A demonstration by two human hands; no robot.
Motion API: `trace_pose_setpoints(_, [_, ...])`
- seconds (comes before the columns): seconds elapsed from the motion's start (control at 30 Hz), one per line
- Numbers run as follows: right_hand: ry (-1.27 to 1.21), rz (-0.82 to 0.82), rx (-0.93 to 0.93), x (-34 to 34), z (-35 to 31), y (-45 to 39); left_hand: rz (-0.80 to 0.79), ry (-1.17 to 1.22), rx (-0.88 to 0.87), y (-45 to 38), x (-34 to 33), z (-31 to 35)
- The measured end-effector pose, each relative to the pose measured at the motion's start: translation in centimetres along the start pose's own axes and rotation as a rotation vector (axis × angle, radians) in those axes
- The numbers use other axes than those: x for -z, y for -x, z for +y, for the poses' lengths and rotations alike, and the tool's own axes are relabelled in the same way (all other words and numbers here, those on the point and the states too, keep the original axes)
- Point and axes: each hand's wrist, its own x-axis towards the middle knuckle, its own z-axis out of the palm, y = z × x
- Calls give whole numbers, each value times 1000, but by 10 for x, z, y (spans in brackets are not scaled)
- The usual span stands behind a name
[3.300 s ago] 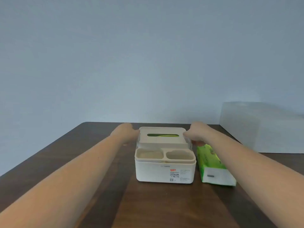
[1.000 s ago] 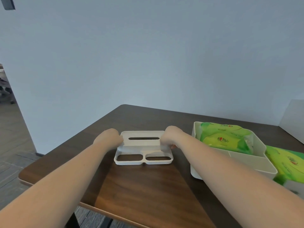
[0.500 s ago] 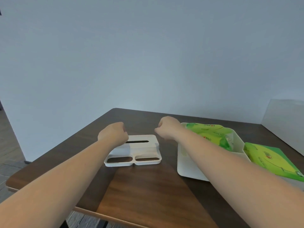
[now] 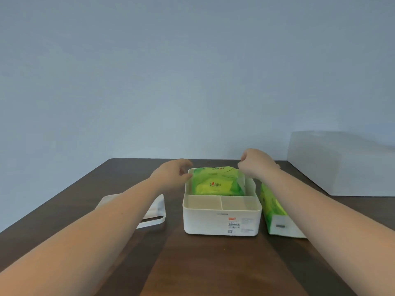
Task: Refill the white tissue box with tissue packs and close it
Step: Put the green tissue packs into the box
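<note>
The white tissue box (image 4: 222, 221) stands open at the table's middle, its two front compartments empty. A green tissue pack (image 4: 217, 182) fills its back compartment and rises above the rim. The white lid (image 4: 157, 212) lies flat on the table left of the box, mostly hidden under my left forearm. My left hand (image 4: 172, 170) is at the box's back left corner, fingers apart, fingertips at the pack's left end. My right hand (image 4: 257, 163) is curled over the pack's upper right corner and pinches the wrapper. A second green tissue pack (image 4: 274, 208) lies right of the box.
The dark wooden table (image 4: 203, 263) runs to a pale wall at the back. A large white box (image 4: 339, 163) stands at the back right corner. The table's left edge falls away diagonally.
The lid was lifted off and laid on the table to the left. Both hands let go of it and moved right to the pack in the open box.
</note>
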Motion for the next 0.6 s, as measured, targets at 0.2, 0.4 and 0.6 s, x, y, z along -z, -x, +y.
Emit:
trace_pose_setpoints(0.2, [115, -145, -178, -16, 48, -6, -17, -21, 28, -7, -12, 11])
trace_pose_setpoints(0.4, [224, -205, -238, -23, 68, -10, -91, -50, -32, -6, -14, 13])
trace_pose_setpoints(0.6, [251, -220, -338, -27, 79, 7, -37, 48, 12, -11, -18, 11])
